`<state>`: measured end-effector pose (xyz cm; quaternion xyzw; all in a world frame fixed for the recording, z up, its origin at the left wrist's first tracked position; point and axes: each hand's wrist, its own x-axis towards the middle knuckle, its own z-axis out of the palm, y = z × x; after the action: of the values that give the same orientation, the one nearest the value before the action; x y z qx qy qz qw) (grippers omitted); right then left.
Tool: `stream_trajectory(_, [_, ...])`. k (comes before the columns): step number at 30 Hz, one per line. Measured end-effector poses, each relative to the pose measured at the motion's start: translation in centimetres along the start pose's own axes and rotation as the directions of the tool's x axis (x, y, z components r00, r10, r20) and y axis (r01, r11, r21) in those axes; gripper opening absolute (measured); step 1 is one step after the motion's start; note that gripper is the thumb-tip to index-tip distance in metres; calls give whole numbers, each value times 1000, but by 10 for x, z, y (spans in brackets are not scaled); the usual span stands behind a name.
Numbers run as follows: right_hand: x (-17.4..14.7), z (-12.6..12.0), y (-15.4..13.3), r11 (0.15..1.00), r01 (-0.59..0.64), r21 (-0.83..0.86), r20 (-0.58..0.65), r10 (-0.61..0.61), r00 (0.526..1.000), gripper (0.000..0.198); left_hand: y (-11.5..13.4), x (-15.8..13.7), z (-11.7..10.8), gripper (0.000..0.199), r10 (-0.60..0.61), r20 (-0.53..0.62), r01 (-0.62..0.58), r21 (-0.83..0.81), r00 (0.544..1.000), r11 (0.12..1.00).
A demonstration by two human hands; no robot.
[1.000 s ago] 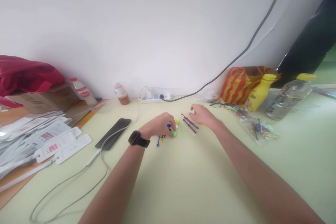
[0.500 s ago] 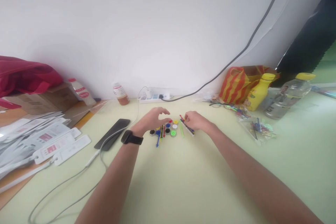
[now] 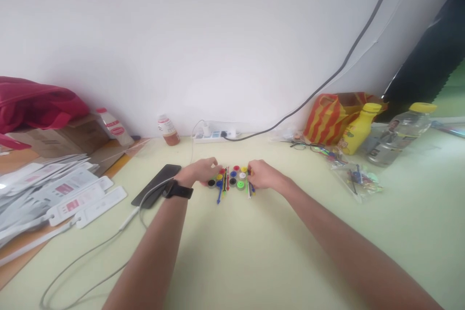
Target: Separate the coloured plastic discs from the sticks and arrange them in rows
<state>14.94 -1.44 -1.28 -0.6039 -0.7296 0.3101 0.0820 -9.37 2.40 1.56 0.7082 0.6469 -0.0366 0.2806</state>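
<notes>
Pale tabletop (image 3: 232, 252) spreads beneath your hands. Your right hand (image 3: 262, 174) curls against sticks (image 3: 249, 192) at its fingers; whether it or your left hand (image 3: 204, 170) grips anything, I can't tell. Pushing leftward could jostle the green disc (image 3: 240, 184) beside them.

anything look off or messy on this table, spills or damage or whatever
I see no spill or damage. One blue arrow stick juts nearer the person than the sticks beside it, so that row looks uneven. At left, a cable runs across the phone, and the white tags lie in an untidy heap.
</notes>
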Motion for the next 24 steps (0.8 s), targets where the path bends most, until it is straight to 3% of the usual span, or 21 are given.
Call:
stream_trajectory(4, [1,3,-1,1000,18,-22,-21,-18,1000,17,10,-1,2,55,38,-6,-38,7,999,999])
stream_trajectory(7, [2,6,-1,995,49,-87,-152,-62,986,24,10,-1,2,54,11,-3,-11,6,1000,1000])
stream_trajectory(10, [2,11,-1,959,258,-114,-262,-279,924,31,8,0,2,56,16,9,-16,11,1000,1000])
stream_trajectory(12, [2,15,-1,903,418,-99,-236,-429,872,28,8,0,2,56,23,13,-23,12,1000,1000])
stream_trajectory(14, [2,17,-1,867,493,-69,-179,-497,849,23,9,0,2,54,20,11,-21,20,1000,1000])
stream_trajectory(21, [3,15,-1,837,547,18,-119,-541,832,23,14,-5,1,51,30,23,-31,26,999,999])
stream_trajectory(24, [5,10,4,877,479,-35,-220,-474,852,23,12,-5,0,52,44,31,-45,26,999,999])
